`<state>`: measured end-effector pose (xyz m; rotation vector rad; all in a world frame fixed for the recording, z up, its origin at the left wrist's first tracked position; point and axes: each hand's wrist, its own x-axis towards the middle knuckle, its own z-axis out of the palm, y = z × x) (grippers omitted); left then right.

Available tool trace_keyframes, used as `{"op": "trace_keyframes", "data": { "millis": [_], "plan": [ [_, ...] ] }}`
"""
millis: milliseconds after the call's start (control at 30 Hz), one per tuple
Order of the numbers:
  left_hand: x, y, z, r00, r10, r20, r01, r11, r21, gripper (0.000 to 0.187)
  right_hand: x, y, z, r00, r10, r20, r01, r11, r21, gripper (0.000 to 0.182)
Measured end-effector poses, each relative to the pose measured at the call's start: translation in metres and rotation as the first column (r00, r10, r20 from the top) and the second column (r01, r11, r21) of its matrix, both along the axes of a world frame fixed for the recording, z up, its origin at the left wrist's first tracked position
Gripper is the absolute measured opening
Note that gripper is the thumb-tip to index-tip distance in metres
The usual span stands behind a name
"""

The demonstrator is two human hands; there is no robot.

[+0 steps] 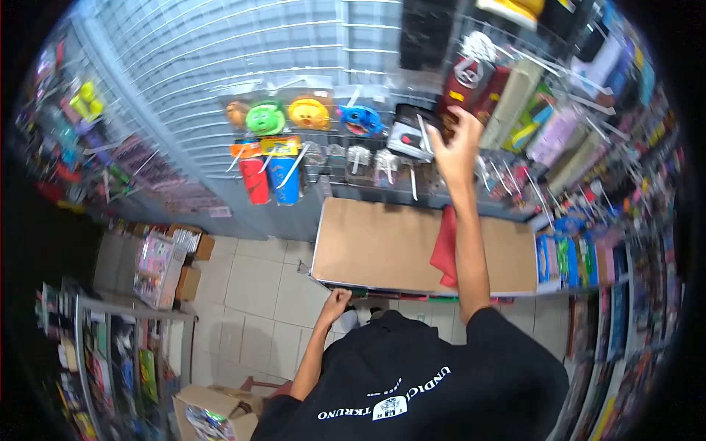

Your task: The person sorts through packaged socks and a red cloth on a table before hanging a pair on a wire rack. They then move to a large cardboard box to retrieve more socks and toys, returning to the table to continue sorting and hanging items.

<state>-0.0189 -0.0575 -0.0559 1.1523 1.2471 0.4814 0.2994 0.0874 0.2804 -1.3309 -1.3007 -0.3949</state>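
Observation:
My right hand (457, 151) is raised to the wire display rack, its thumb and fingers curved apart. Just left of it hangs a black-and-white package (409, 134) with a red spot, and its fingertips come right up to dark red packaged goods (465, 87). Lower down, my left hand (337, 300) is closed in a loose curl by the front left corner of the brown-topped bench (375, 246). A red cloth (444, 253) lies across that bench beneath my right forearm. Left of the package hang a blue character face (359, 120) and a yellow one (309, 112).
Red and blue packaged items (284, 178) hang below the faces. Densely hung goods (566, 136) fill the right side. Cardboard boxes (190, 283) stand on the tiled floor (250, 275) at left, and an open carton (243, 426) sits behind me. A shelf rack (132, 312) stands lower left.

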Motion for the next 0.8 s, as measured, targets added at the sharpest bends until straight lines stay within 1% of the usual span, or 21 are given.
{"op": "trace_keyframes", "data": {
  "millis": [33, 67, 100, 167, 200, 267, 300, 333, 367, 400, 433, 467, 500, 533, 567, 600, 633, 700, 733, 767, 800],
  "plan": [
    [-0.004, -0.015, 0.006, 0.998, 0.056, 0.011, -0.056, 0.998, 0.022, 0.038, -0.007, -0.013, 0.000, 0.995, 0.037, -0.089, -0.032, 0.998, 0.061, 0.043],
    [-0.008, -0.029, 0.010, 0.987, 0.147, 0.068, -0.144, 0.988, -0.048, 0.037, -0.021, -0.033, 0.005, 0.987, 0.036, -0.159, -0.022, 0.996, 0.091, 0.036],
    [-0.013, -0.042, 0.010, 0.969, 0.235, 0.076, -0.229, 0.970, -0.078, 0.037, -0.030, -0.046, -0.003, 0.978, 0.090, -0.187, -0.053, 0.980, 0.192, 0.026],
    [-0.025, -0.073, 0.000, 0.911, 0.404, 0.086, -0.390, 0.910, -0.139, 0.036, -0.059, -0.073, -0.033, 0.896, 0.374, -0.240, -0.282, 0.896, 0.343, 0.014],
    [-0.030, -0.094, -0.013, 0.846, 0.523, 0.107, -0.504, 0.848, -0.164, 0.031, -0.073, -0.085, -0.055, 0.869, 0.474, -0.143, -0.407, 0.849, 0.337, 0.015],
    [-0.046, -0.145, -0.062, 0.729, 0.685, 0.001, -0.678, 0.722, -0.135, 0.027, -0.107, -0.109, -0.095, 0.652, 0.753, -0.086, -0.741, 0.657, 0.136, 0.017],
    [-0.051, -0.178, -0.087, 0.658, 0.742, -0.129, -0.753, 0.646, -0.126, 0.027, -0.130, -0.121, -0.127, 0.548, 0.819, -0.168, -0.823, 0.564, 0.065, 0.020],
    [-0.055, -0.214, -0.108, 0.571, 0.781, -0.253, -0.819, 0.564, -0.109, 0.026, -0.147, -0.131, -0.131, 0.440, 0.883, -0.161, -0.897, 0.438, -0.050, 0.019],
    [-0.053, -0.254, -0.122, 0.469, 0.808, -0.357, -0.883, 0.444, -0.154, 0.027, -0.163, -0.141, -0.155, 0.283, 0.902, -0.327, -0.957, 0.241, -0.162, 0.015],
    [-0.049, -0.297, -0.134, 0.360, 0.813, -0.458, -0.933, 0.306, -0.189, 0.027, -0.172, -0.148, -0.189, 0.175, 0.835, -0.522, -0.939, -0.018, -0.343, 0.014],
    [-0.042, -0.344, -0.141, 0.254, 0.839, -0.481, -0.950, 0.123, -0.286, 0.030, -0.181, -0.153, -0.205, 0.122, 0.848, -0.516, -0.872, -0.157, -0.464, 0.013],
    [-0.025, -0.387, -0.136, 0.100, 0.865, -0.491, -0.938, -0.083, -0.337, 0.033, -0.186, -0.157, -0.241, 0.034, 0.871, -0.491, -0.798, -0.272, -0.538, 0.015],
    [-0.003, -0.425, -0.126, -0.047, 0.868, -0.495, -0.914, -0.237, -0.330, 0.035, -0.187, -0.158, -0.283, -0.056, 0.883, -0.465, -0.703, -0.366, -0.610, 0.018],
    [0.020, -0.459, -0.116, -0.154, 0.844, -0.513, -0.877, -0.356, -0.323, 0.036, -0.182, -0.158, -0.314, -0.142, 0.904, -0.403, -0.504, -0.416, -0.757, 0.022],
    [0.044, -0.499, -0.118, -0.111, 0.852, -0.511, -0.881, -0.323, -0.347, 0.035, -0.176, -0.156, -0.344, -0.242, 0.909, -0.340, -0.286, -0.402, -0.870, 0.026],
    [0.066, -0.530, -0.119, -0.067, 0.860, -0.506, -0.884, -0.286, -0.369, 0.035, -0.169, -0.156, -0.375, -0.271, 0.906, -0.326, -0.197, -0.384, -0.902, 0.028],
    [0.088, -0.543, -0.110, -0.051, 0.834, -0.549, -0.867, -0.310, -0.391, 0.035, -0.160, -0.157, -0.408, -0.299, 0.903, -0.309, -0.111, -0.355, -0.928, 0.029],
    [0.142, -0.569, -0.086, -0.005, 0.782, -0.624, -0.822, -0.359, -0.443, 0.035, -0.133, -0.148, -0.494, -0.239, 0.860, -0.451, -0.012, -0.468, -0.884, 0.027],
    [0.171, -0.585, -0.097, 0.083, 0.844, -0.529, -0.883, -0.184, -0.432, 0.034, -0.112, -0.143, -0.513, -0.215, 0.834, -0.508, -0.051, -0.529, -0.847, 0.026],
    [0.197, -0.595, -0.094, 0.102, 0.860, -0.500, -0.895, -0.141, -0.424, 0.035, -0.100, -0.142, -0.525, -0.188, 0.801, -0.568, -0.090, -0.590, -0.803, 0.025],
    [0.218, -0.596, -0.091, 0.104, 0.870, -0.482, -0.897, -0.127, -0.423, 0.035, -0.092, -0.145, -0.515, 0.025, 0.759, -0.651, -0.012, -0.651, -0.759, 0.025]
  ]
}}
